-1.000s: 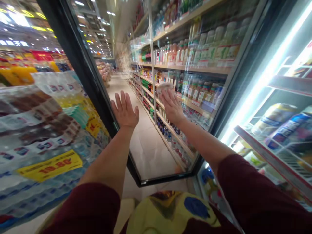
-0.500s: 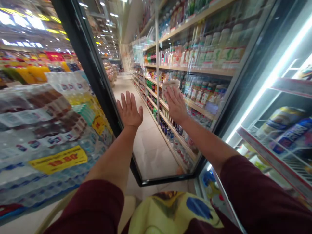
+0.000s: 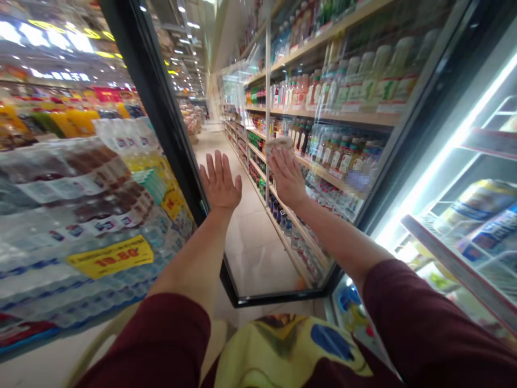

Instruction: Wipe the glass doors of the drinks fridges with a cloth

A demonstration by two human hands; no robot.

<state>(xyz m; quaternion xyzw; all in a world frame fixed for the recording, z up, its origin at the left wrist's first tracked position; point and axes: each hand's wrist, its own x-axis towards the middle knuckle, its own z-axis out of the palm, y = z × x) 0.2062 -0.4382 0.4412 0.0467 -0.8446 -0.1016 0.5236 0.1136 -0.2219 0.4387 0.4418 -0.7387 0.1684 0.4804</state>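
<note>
A glass cooler door (image 3: 252, 269) with a black frame (image 3: 161, 113) stands swung out before me. My left hand (image 3: 220, 180) lies flat at the frame's left edge, fingers spread, with nothing in it. Against the pane, my right hand (image 3: 286, 175) presses a pale, crumpled cloth (image 3: 280, 143) under its outstretched fingers. Most of the cloth is hidden behind that hand; only its upper part shows above the fingertips.
Wrapped packs of bottles (image 3: 72, 199) with a yellow price sign (image 3: 111, 257) are stacked at left. On the right are lit cooler shelves (image 3: 456, 269) holding packages. Bottle shelves (image 3: 335, 116) and an aisle show through or in the glass.
My right hand and the cloth have shifted left and slightly down on the pane. My left hand keeps its place by the frame. The whole view has swung a little.
</note>
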